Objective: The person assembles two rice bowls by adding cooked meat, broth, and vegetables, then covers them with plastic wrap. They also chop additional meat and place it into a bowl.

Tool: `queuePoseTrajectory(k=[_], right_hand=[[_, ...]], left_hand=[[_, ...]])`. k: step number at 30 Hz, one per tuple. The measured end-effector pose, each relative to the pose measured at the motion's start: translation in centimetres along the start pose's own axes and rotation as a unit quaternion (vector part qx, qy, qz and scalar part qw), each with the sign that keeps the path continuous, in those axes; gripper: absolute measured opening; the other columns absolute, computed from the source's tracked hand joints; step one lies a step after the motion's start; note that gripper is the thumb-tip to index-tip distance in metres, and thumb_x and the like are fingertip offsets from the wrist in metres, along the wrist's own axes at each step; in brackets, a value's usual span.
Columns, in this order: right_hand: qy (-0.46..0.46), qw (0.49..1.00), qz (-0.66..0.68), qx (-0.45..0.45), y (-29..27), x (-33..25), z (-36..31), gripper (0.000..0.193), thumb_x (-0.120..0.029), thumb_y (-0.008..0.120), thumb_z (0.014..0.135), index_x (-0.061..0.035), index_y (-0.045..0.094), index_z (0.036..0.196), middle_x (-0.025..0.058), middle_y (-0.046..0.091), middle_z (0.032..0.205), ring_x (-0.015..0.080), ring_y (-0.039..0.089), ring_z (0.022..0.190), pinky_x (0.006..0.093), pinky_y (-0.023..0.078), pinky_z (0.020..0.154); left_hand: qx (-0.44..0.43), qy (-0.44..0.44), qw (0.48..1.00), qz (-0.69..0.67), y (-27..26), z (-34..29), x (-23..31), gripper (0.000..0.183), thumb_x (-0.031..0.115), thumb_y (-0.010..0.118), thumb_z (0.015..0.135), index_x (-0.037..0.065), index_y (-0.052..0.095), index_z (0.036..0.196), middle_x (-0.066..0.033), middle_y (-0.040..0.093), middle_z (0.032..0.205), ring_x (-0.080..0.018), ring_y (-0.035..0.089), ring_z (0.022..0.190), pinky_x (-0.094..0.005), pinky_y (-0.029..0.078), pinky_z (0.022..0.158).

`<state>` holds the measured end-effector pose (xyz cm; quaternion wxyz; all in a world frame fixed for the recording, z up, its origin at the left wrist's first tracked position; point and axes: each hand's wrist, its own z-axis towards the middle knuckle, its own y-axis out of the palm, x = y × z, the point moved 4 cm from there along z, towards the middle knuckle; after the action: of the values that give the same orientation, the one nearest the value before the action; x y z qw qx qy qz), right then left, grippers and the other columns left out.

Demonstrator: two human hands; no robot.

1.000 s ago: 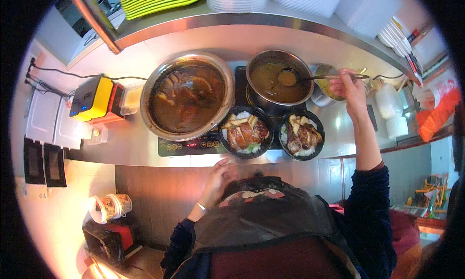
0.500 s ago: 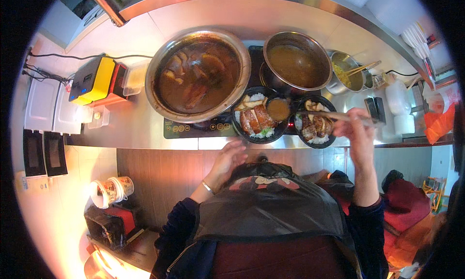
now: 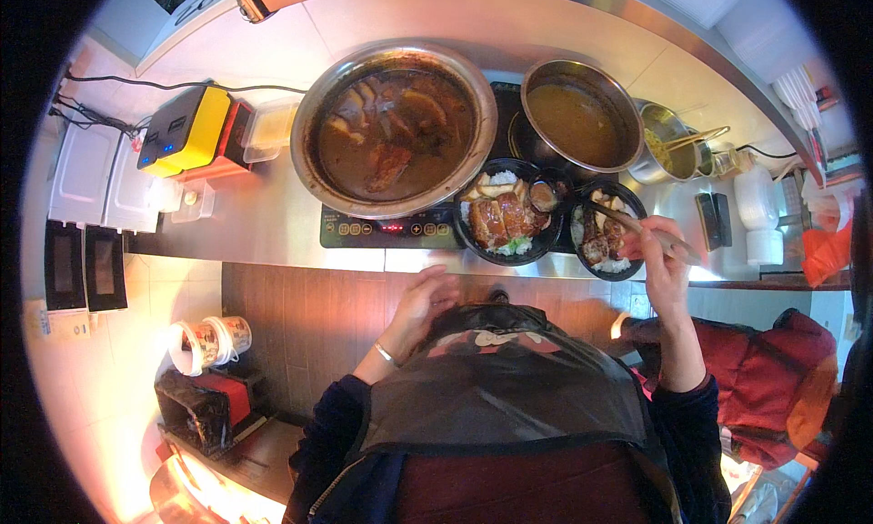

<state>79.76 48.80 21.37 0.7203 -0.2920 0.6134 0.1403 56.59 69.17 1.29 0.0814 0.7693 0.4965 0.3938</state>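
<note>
My right hand (image 3: 662,256) grips the handle of a metal ladle (image 3: 611,217). The handle crosses above a black bowl (image 3: 582,256) of rice, pale slices and brown meat pieces. The ladle's bowl hangs tilted at the right side of a second, larger black bowl (image 3: 466,238), with a little brown sauce in it. Glossy sliced brown meat (image 3: 498,219), rice, pale slices and chopped greens (image 3: 518,246) fill that larger bowl. In front of the counter edge, my left hand (image 3: 426,297) is held with its fingers stretched out, holding nothing.
Behind the bowls stand a wide pot of brown broth (image 3: 309,174) on an induction cooker (image 3: 341,238), and a deep steel pot (image 3: 627,147). Farther right is a small pot with chopsticks (image 3: 696,138). A yellow and black device (image 3: 182,129) sits left. Dark red fabric (image 3: 755,388) shows lower right.
My right hand has turned the ladle, which was full of sauce and now looks mostly drained. Its handle slants down more to the right. The whole view has shifted slightly.
</note>
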Motion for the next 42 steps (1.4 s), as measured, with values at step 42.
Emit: queuePoseTrajectory(k=[42], right_hand=[[0.029,0.936,0.199,0.290,-8.9,0.3,2.6,0.019,-0.020,0.049,0.088,-0.0046,0.049,0.099,0.0137,0.062,0.078,0.0179,0.061,0.062,0.0266,0.050,0.056]], left_hand=[[0.000,0.005,1.000,0.021,-0.1,0.5,-0.5,0.026,0.014,0.048,0.088,0.007,0.047,0.113,-0.0085,0.057,0.101,-0.0176,0.058,0.080,-0.0302,0.049,0.071]])
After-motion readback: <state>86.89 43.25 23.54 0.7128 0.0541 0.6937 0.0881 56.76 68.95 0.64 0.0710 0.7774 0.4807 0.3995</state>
